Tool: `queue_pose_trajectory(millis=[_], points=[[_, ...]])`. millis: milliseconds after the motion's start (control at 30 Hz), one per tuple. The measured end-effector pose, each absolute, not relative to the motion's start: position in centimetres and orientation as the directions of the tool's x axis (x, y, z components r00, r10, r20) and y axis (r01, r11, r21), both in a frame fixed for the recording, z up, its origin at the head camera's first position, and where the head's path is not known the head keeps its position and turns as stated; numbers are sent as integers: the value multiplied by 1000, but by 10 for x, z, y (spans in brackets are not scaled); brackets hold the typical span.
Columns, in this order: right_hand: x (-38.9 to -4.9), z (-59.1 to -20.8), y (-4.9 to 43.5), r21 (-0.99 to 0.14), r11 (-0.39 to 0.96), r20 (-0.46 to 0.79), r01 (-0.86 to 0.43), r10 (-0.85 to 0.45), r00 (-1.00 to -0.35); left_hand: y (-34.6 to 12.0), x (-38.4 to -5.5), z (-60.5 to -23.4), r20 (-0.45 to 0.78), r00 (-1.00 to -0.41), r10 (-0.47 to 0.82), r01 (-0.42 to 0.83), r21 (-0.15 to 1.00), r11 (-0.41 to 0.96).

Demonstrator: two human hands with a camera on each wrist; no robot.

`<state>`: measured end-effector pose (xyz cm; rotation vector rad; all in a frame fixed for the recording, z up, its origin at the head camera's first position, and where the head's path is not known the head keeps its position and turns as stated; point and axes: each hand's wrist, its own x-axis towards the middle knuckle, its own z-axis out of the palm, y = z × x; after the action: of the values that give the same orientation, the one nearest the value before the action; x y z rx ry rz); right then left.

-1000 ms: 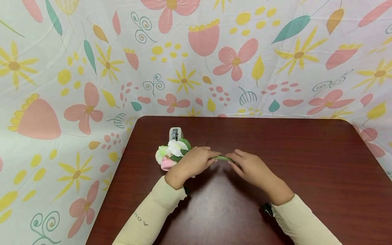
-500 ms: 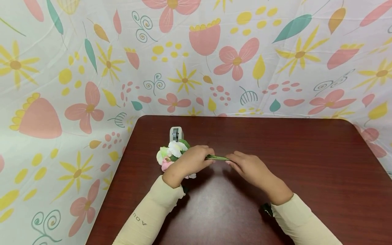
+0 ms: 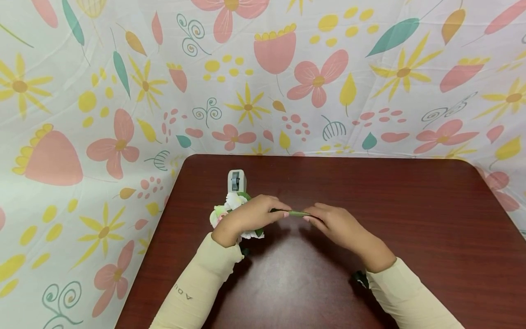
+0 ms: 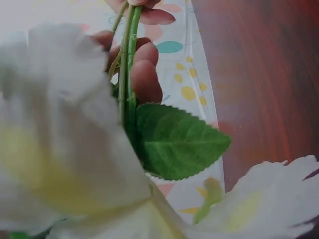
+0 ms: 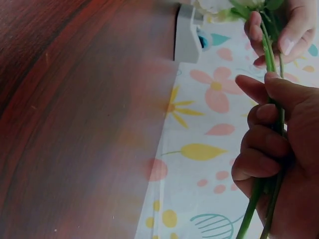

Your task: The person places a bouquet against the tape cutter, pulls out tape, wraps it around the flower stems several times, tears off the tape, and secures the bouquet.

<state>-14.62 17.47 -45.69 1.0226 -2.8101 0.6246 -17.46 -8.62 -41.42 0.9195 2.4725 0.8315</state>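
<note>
A bunch of artificial flowers [image 3: 233,201] with white, pale green and pink heads lies to the left, partly covered by my left hand [image 3: 252,215]. That hand's thumb and fingers close around the green stems [image 4: 127,69] just below the heads. My right hand [image 3: 343,228] grips the stems farther down, its fingers curled round them in the right wrist view. Between both hands a short length of stem [image 3: 297,213] shows. Close to the left wrist camera are a large white petal [image 4: 75,119] and a serrated green leaf [image 4: 182,142].
Behind the flower heads stands a white tape dispenser [image 3: 237,181] on the dark red-brown table [image 3: 390,192]. A cloth printed with flowers [image 3: 164,91] hangs at the back and left of the table.
My left hand has shifted slightly left, and its grip on the stems has changed. The flower heads have turned, with more white showing below the hand. My right hand has barely moved.
</note>
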Motion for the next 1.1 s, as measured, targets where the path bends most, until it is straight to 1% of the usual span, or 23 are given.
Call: queue_pose_trajectory(millis=[100,200,467,767,933,1100], points=[[-147,-455,175,-366,693,187,-621,-599,-779,-87,-176,-414,-146,-724,674,437,658,613],[-147,-455,175,-375,688,186,-622,-601,-777,-87,-176,-414,-149,-742,654,413,667,621],[-147,-457,170,-348,696,184,-628,-606,-774,-87,-178,-415,-180,-757,628,362,685,633],[-144,-464,162,-290,693,258,-660,-608,-751,-90,-177,-419,-169,-761,626,367,684,630],[-142,-470,154,-213,691,322,-691,-618,-717,-92,-175,-422,-169,-747,643,393,667,632],[-140,-474,150,-195,685,364,-702,-614,-701,-94,-175,-424,-149,-734,663,431,653,623]])
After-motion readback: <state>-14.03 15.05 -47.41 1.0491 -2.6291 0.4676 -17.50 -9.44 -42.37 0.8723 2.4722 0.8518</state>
